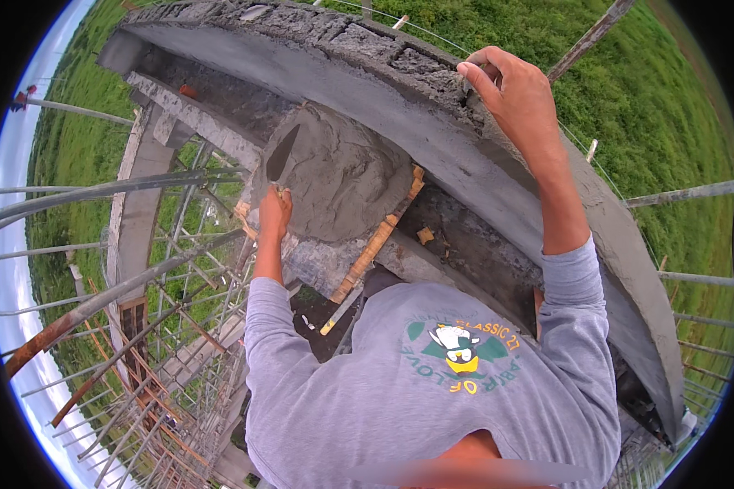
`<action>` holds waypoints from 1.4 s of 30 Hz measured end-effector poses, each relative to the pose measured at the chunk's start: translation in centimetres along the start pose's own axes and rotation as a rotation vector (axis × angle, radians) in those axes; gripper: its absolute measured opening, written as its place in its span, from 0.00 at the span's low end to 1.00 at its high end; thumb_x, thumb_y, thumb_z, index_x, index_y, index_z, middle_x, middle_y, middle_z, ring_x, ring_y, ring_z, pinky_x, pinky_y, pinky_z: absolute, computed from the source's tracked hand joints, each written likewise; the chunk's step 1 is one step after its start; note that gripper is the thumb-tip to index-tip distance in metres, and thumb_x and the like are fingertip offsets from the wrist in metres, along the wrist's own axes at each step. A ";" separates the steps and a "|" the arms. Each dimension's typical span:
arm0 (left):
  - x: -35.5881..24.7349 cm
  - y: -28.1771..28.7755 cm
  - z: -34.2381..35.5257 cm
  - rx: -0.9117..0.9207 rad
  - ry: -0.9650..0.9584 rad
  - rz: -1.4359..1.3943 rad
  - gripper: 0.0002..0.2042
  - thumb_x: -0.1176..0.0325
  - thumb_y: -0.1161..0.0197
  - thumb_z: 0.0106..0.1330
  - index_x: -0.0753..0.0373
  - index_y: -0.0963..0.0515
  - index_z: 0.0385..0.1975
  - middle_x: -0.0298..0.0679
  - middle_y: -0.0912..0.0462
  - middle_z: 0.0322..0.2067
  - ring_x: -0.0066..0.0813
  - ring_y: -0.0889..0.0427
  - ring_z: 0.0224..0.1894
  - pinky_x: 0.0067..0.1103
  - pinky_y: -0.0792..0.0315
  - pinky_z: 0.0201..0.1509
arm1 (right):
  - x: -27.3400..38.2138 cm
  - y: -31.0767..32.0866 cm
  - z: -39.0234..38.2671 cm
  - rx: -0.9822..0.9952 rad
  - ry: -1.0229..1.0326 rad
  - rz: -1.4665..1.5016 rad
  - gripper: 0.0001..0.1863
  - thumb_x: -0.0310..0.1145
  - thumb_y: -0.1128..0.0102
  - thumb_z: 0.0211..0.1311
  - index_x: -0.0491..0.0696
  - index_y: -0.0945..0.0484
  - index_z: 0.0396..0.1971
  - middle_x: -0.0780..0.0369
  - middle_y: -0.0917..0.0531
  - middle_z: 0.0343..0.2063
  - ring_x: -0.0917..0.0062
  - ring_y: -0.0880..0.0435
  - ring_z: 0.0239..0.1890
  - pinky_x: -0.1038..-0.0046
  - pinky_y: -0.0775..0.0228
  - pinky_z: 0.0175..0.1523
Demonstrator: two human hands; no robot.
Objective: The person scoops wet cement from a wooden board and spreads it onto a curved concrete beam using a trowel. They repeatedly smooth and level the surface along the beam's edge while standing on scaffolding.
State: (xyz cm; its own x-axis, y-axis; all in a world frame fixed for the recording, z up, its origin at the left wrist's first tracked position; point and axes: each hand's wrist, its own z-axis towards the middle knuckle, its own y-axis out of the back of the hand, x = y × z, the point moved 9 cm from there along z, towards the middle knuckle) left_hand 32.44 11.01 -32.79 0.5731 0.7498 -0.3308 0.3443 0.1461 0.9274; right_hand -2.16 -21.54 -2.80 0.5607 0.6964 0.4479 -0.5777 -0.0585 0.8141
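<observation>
My left hand (276,213) is closed round the handle of a pointed trowel (282,152). The blade lies against the left side of a big heap of wet grey mortar (347,175), which sits on a board. My right hand (515,96) is up at the rough top of a curved concrete wall (359,94). Its fingers are curled with the thumb close to them, at the wall's broken, mortar-covered edge. Whatever those fingers pinch, if anything, is hidden or too small to name.
A mortar-crusted wooden strip (375,236) runs along the heap's right side. Behind it lies a trough (457,244) with debris inside the wall. Metal scaffold pipes (114,191) cross the left, above a long drop. Beyond the wall, a string line (607,175) hangs over grass.
</observation>
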 end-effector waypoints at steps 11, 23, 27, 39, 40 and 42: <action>-2.2 -10.1 5.0 0.025 -0.040 -0.110 0.17 0.58 0.41 0.72 0.69 0.22 0.45 0.66 0.16 0.40 0.68 0.18 0.48 0.50 0.24 0.53 | -1.1 -0.9 -0.5 0.033 -0.252 -0.002 0.22 0.52 0.40 0.73 0.46 0.14 0.44 0.56 0.13 0.36 0.64 0.15 0.38 0.65 0.25 0.48; 10.4 -7.0 -7.2 0.349 0.455 -0.846 0.14 0.59 0.45 0.77 0.65 0.25 0.38 0.36 0.24 0.23 0.27 0.24 0.17 0.27 0.28 0.18 | -0.4 -0.9 -0.6 0.007 -0.212 -0.002 0.21 0.49 0.41 0.75 0.44 0.15 0.45 0.57 0.15 0.30 0.71 0.19 0.31 0.69 0.27 0.43; 11.6 -8.7 -3.5 0.406 0.442 -0.746 0.16 0.58 0.47 0.78 0.67 0.27 0.39 0.40 0.24 0.23 0.30 0.22 0.17 0.31 0.28 0.16 | -0.5 -1.0 -0.7 -0.006 -0.241 0.032 0.20 0.48 0.40 0.75 0.44 0.15 0.45 0.58 0.15 0.30 0.71 0.19 0.31 0.69 0.27 0.42; -9.3 -22.0 5.1 0.308 0.475 -1.390 0.19 0.51 0.47 0.78 0.63 0.25 0.51 0.35 0.26 0.25 0.25 0.27 0.20 0.24 0.30 0.21 | 0.2 -0.5 -0.9 -0.027 -0.243 -0.015 0.19 0.47 0.39 0.72 0.44 0.15 0.42 0.55 0.14 0.34 0.61 0.16 0.35 0.65 0.25 0.46; -9.0 -21.4 4.8 0.325 0.440 -1.369 0.20 0.51 0.47 0.79 0.63 0.25 0.51 0.35 0.26 0.25 0.24 0.27 0.20 0.24 0.30 0.21 | 0.3 -0.5 -0.8 -0.033 -0.230 -0.024 0.19 0.47 0.39 0.72 0.44 0.15 0.42 0.54 0.13 0.36 0.59 0.15 0.38 0.64 0.25 0.47; -7.7 -19.5 3.5 0.370 0.404 -1.302 0.20 0.50 0.47 0.79 0.63 0.25 0.53 0.34 0.26 0.25 0.23 0.28 0.20 0.23 0.31 0.21 | 0.0 -0.5 -0.8 -0.013 -0.254 -0.010 0.20 0.48 0.39 0.72 0.44 0.14 0.42 0.54 0.13 0.36 0.58 0.15 0.39 0.63 0.26 0.48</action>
State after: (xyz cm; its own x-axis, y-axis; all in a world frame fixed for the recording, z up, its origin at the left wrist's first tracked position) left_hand 23.94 0.17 -48.94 -0.5296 0.3513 -0.7720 0.6629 0.7393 -0.1183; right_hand -2.28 -20.94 -3.49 0.6964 0.4948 0.5198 -0.5782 -0.0422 0.8148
